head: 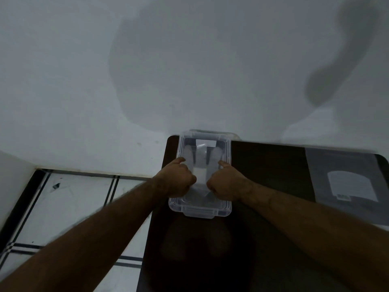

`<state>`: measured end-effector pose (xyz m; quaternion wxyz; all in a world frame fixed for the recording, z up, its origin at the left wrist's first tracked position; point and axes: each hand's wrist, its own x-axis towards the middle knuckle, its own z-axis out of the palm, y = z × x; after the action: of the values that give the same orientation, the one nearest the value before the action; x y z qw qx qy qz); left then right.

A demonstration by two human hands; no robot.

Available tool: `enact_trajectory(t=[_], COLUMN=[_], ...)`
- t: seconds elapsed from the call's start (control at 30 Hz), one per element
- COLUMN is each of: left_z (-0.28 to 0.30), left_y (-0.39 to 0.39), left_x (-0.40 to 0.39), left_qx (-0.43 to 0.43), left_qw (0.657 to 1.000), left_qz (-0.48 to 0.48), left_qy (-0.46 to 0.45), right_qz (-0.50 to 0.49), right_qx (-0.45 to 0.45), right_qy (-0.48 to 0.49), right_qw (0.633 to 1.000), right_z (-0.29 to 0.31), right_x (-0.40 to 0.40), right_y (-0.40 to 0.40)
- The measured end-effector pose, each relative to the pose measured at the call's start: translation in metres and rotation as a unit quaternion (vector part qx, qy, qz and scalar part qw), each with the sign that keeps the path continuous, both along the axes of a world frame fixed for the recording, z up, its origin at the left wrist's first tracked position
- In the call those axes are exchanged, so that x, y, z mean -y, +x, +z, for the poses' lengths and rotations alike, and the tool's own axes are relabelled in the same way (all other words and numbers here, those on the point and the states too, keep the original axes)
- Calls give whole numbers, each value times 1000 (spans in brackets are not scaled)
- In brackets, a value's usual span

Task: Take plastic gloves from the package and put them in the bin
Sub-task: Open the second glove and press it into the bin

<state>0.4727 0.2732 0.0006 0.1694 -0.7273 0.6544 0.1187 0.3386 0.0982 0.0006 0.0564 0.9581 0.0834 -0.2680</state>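
A clear plastic bin (200, 210) stands on the dark table, against the wall. Inside it lie translucent plastic gloves (201, 163), spread flat with fingers pointing away from me. My left hand (179, 179) and my right hand (226, 182) are both over the bin, fingers curled onto the near part of the gloves, one at each side. The grey glove package (347, 182) lies flat at the table's right end, far from both hands.
The dark brown table (263, 239) has its left edge just beside the bin. A white wall (189, 60) rises right behind it. Tiled floor (73, 207) with dark stripes shows to the left.
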Motion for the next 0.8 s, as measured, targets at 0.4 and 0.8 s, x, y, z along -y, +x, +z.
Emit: enact_trajectory(t=[0.4,0.8], left_z=[1,14], left_y=[-6,-16], left_x=[1,7], left_qx=[-26,11], left_qw=[991,986], left_qz=[-14,-59], left_qy=[132,153], right_qz=[39,79], right_qx=[-124,-109], right_qy=[-7,-45], right_qw=[991,990], right_z=[8,8], right_x=[-7,-16], right_y=[9,12])
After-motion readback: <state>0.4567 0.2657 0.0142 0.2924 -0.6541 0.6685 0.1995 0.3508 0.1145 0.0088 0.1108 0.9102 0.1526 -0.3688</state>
